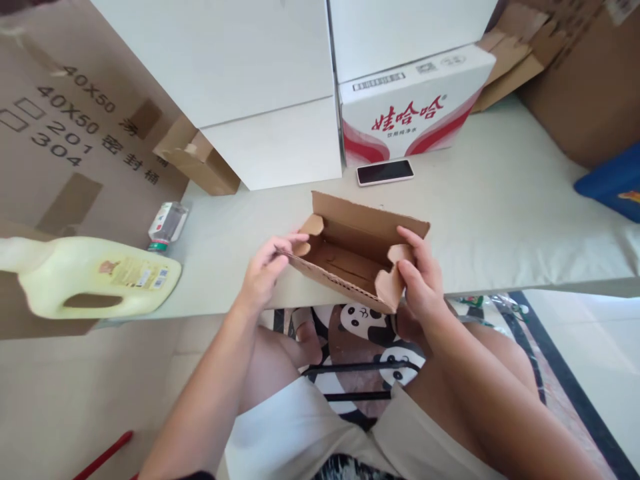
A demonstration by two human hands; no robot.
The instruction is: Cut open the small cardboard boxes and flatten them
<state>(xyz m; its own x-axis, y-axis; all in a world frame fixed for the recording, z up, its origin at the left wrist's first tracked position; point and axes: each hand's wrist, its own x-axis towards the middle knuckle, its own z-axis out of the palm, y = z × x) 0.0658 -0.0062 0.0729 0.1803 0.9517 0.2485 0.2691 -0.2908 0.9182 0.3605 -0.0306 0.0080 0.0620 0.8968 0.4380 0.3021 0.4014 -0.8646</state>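
A small cardboard box [357, 257] sits open at the near edge of the table [500, 220], its flaps half folded and its inside bare, with nothing in it. The left hand [265, 270] pinches the box's left end, fingers [287, 243] closed on the front wall beside the folded side flap. The right hand [423, 273] grips the right end, thumb and fingers curled shut around the corner flap, so the box lies between both hands and touches each. Behind it, a phone [385, 171] lies flat, screen up, just before a white carton [415, 107] with red print, closed. Large white boxes [240, 73] stand stacked to the left of that, also closed. A pale yellow jug [95, 277] lies on its side at the table's left end, with a small bottle [167, 225] just behind it.
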